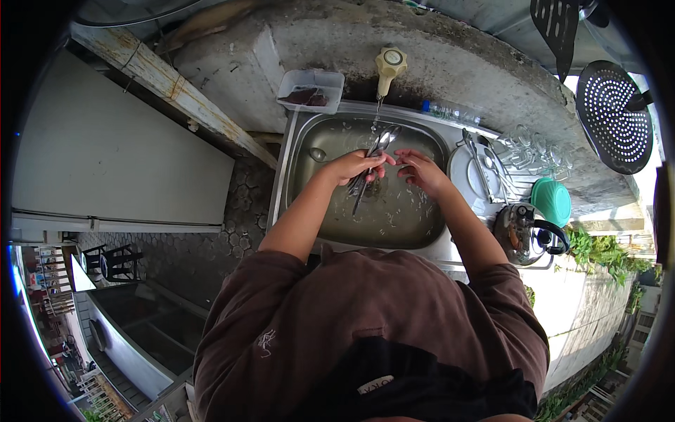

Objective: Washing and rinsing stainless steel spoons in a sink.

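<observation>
My left hand [363, 164] grips a bundle of metal spoons [386, 138] over the steel sink basin [327, 227]. The spoon bowls point up toward the tap, and the thin handles stick out below the palm. Water [376, 117] runs from the cream-coloured tap [391, 63] onto or just beside the bowls. To the right of the bundle, my right hand [419, 170] hovers with bent, spread fingers and holds nothing. A single spoon [317, 154] lies in the basin at the left, and small whitish bits are in the water.
A clear plastic container [311, 90] stands on the sink's back left corner. A plastic bottle [451, 112] lies behind the basin. On the right are a plate with utensils [477, 171], glass mugs [532, 150], a green bowl [551, 202] and a metal kettle [519, 235]. A skimmer [606, 116] hangs above.
</observation>
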